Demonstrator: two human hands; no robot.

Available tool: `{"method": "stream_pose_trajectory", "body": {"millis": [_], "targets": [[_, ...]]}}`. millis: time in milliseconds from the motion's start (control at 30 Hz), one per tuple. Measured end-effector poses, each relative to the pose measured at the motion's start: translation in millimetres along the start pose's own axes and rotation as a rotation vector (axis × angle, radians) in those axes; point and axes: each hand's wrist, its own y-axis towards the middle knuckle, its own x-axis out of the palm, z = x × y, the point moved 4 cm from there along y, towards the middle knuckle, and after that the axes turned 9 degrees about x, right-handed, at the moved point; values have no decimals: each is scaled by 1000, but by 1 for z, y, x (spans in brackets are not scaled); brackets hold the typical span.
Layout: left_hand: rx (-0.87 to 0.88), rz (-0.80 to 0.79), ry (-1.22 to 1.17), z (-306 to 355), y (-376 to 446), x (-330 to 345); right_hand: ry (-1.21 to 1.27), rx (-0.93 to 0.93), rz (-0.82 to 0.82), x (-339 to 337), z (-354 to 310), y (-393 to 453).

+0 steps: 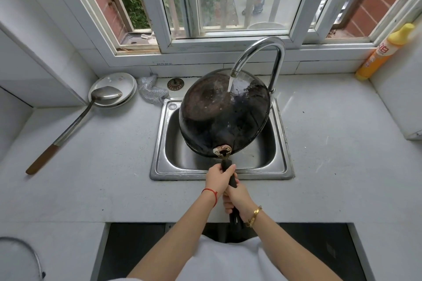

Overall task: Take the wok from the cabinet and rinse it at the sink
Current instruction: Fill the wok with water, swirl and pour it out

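**Wok's under the tap, rinse is well underway**

Watching the feed remotely here. Going left to right: at about 9 o'clock on the pale, speckled counter (pixel 331 143) I'm seeing a long steel ladle (pixel 75 121) with a wooden grip, its bowl resting on a stack of white plates (pixel 114 85). Just right of that there's a crumpled metal scrubber (pixel 151 90), shiny and wiry.

Dead centre, the wok (pixel 222 113) is hanging over the stainless sink (pixel 164 162), flipped so I'm looking at its round, blackened, scorched underside. The curved chrome faucet (pixel 262 57) is running, and the stream is hitting the wok toward 12 o'clock, leaving that patch wet and glossy.

The left hand (pixel 220 179) is wrapped tight around the black handle (pixel 231 178) near the rivet plate; the right hand (pixel 237 198) is clamped on it lower down, toward 6 o'clock.

Way out at 2 o'clock, a yellow plastic detergent bottle (pixel 386 49) is leaning in the corner.

So I'd say fetching is done and the outside is getting rinsed; whether the inside is done, I can't tell.
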Motion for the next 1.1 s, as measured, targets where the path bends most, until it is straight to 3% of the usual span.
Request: {"method": "stream_pose_trajectory", "body": {"millis": [1100], "targets": [[-65,-39,-65,6,-3,0,6,7,22,3,3,2]]}}
